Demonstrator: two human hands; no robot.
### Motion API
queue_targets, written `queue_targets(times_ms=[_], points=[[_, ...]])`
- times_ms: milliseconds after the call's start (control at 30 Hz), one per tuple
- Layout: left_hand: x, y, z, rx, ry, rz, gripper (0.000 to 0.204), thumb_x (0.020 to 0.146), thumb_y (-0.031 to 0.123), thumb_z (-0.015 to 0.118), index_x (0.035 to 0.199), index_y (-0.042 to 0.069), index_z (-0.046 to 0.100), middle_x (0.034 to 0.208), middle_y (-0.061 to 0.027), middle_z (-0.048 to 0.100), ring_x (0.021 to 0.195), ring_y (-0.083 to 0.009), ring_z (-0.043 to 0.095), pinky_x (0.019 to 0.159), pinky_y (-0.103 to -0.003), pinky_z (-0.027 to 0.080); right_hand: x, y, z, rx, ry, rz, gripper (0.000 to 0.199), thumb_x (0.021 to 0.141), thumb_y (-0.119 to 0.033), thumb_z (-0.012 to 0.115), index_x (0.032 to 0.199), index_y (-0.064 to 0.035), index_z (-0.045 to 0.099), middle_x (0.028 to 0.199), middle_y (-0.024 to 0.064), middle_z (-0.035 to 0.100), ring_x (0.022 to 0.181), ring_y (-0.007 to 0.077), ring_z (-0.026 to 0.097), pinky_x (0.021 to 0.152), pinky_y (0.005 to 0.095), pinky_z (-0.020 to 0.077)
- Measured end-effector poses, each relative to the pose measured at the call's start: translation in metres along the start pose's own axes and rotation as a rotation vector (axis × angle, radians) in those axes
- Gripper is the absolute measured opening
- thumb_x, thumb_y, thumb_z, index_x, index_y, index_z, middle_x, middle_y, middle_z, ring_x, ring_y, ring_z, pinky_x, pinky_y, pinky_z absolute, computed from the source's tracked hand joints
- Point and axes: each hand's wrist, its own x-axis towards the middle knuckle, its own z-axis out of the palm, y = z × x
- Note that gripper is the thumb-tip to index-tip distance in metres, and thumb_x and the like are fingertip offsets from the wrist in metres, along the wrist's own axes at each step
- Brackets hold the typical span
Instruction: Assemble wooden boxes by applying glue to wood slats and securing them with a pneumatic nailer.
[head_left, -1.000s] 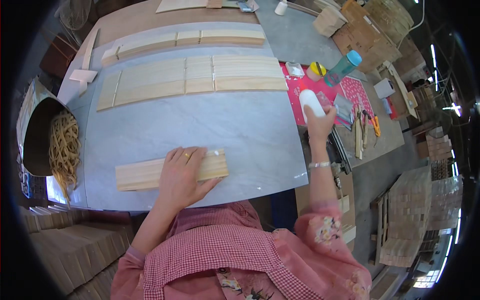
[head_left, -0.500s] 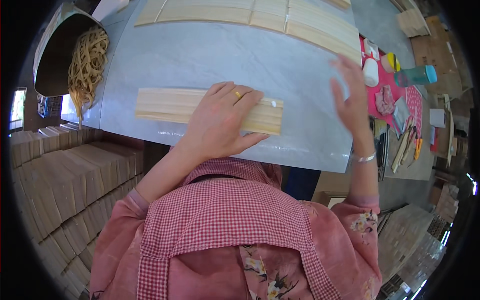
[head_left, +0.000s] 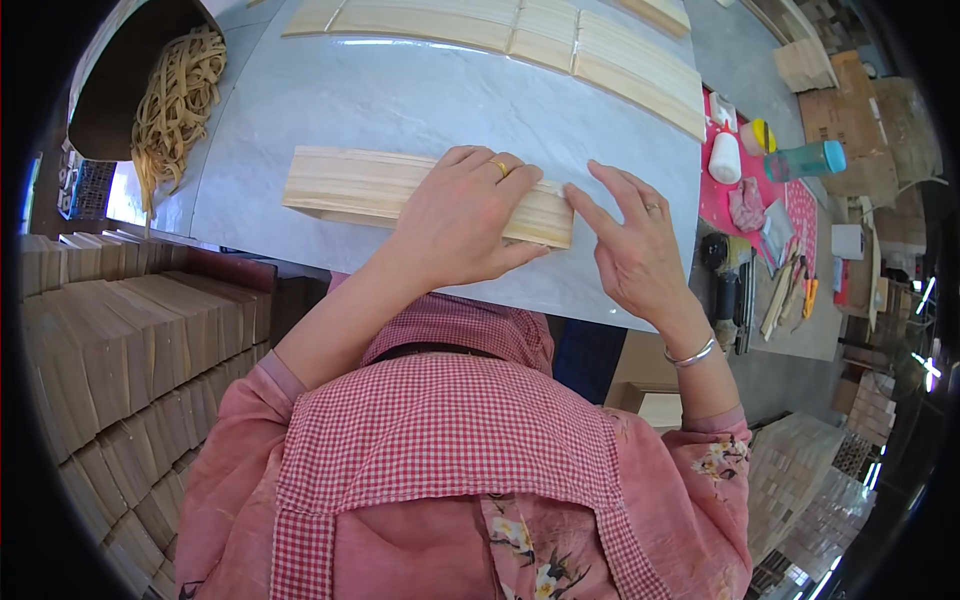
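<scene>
A bundle of pale wooden slats [head_left: 345, 180] lies across the near part of the grey marbled table, its left end slightly raised off the surface. My left hand [head_left: 465, 215] grips it from above toward its right end, fingers over the far edge and thumb along the near edge. My right hand [head_left: 635, 240] is at the bundle's right end, fingers apart, with the index fingertip at the far right corner; whether it presses there I cannot tell. A faint whitish smear [head_left: 548, 186] shows on the wood near that fingertip.
More pale wooden boards [head_left: 430, 22] lie along the table's far side. Tan strips [head_left: 180, 105] spill from a container at the left, above stacked boards [head_left: 130, 350]. At the right, a pink cloth [head_left: 712, 198] carries a white bottle [head_left: 724, 158] and a teal bottle [head_left: 805, 160].
My right hand has come in from the right to the bundle's end. The bundle's left end has tilted up under my left hand. The white blob on the wood looks smeared now.
</scene>
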Motion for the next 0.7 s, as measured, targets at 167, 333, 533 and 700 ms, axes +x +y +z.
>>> queue_targets(times_ms=[167,333,533,700], points=[[0.0,0.0,0.0,0.013,-0.008,-0.005,0.062,0.074,0.039,0.083,0.121,0.004,0.064,0.115,-0.0127,0.068,0.107,-0.031,0.063,0.106,-0.042,0.044,-0.001,-0.004,-0.001,-0.008,0.034,0.026,0.062,0.075,0.005,0.059,0.135,-0.013,0.062,0.148,0.0124,0.048,0.13,0.0312,0.05,0.107,0.0401,0.0392],[0.001,0.001,0.001,0.017,-0.005,-0.006,0.062,0.074,0.04,0.083,0.121,0.004,0.064,0.114,-0.0127,0.068,0.107,-0.0309,0.063,0.106,-0.041,0.043,-0.002,-0.008,0.005,0.003,0.044,0.037,0.062,0.075,0.006,0.059,0.134,-0.0133,0.062,0.148,0.0122,0.048,0.129,0.0309,0.05,0.106,0.0393,0.0398],[0.001,0.001,0.001,0.02,0.003,-0.01,0.061,0.074,0.04,0.083,0.12,0.005,0.064,0.113,-0.0126,0.069,0.106,-0.0308,0.064,0.106,-0.042,0.044,-0.018,-0.005,0.003,0.04,0.082,0.075,0.066,0.075,0.009,0.058,0.136,-0.0139,0.062,0.148,0.0121,0.048,0.127,0.0309,0.051,0.108,0.0399,0.0397],[0.002,0.001,0.001,0.009,0.003,-0.006,0.061,0.074,0.039,0.083,0.12,0.005,0.064,0.113,-0.0124,0.069,0.106,-0.0309,0.064,0.106,-0.042,0.044,0.001,-0.016,0.013,0.026,0.068,0.065,0.062,0.075,0.006,0.06,0.134,-0.015,0.063,0.148,0.011,0.047,0.127,0.0306,0.051,0.106,0.0393,0.0396]])
